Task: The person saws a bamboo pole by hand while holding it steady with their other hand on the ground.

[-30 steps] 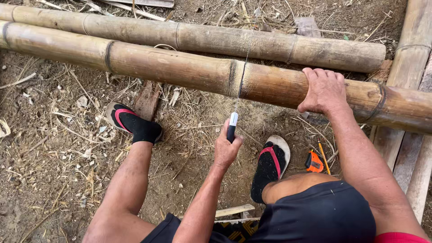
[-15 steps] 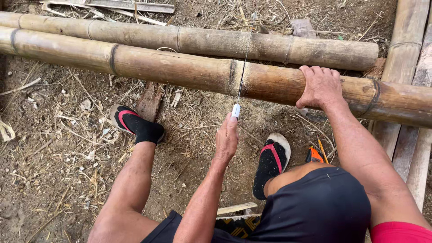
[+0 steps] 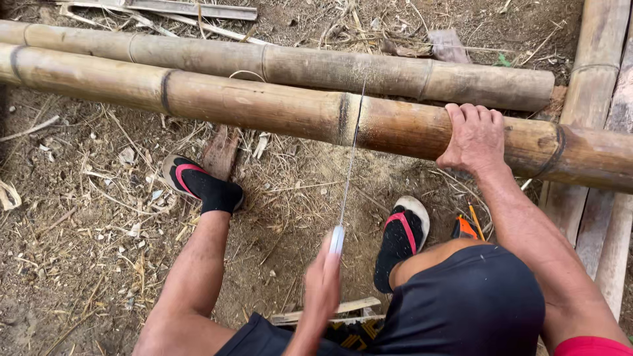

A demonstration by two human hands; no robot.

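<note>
Hands: the left hand, seen edge-on at the bottom centre, was closed around the pale handle of a handsaw; the right hand lay palm-down over the near bamboo pole, its fingers curled over the top of the pole and holding nothing else. The saw's thin blade ran up and away from the left hand and met the near pole just right of a dark node ring, where it appeared to sit in a cut; the depth of that cut could not be told. The right hand pressed on the same pole, to the right of the blade and well apart from it. The pole lay roughly horizontal across the view, raised above the dirt floor. A second bamboo pole lay just behind it and nearly parallel. Further bamboo lengths ran vertically along the right edge, passing beneath the near pole. Pale sawdust lay on the floor below the blade. Both feet wore black socks with black-and-red sandals, one on each side of the saw. An orange tool lay partly hidden beside the right foot.
</note>
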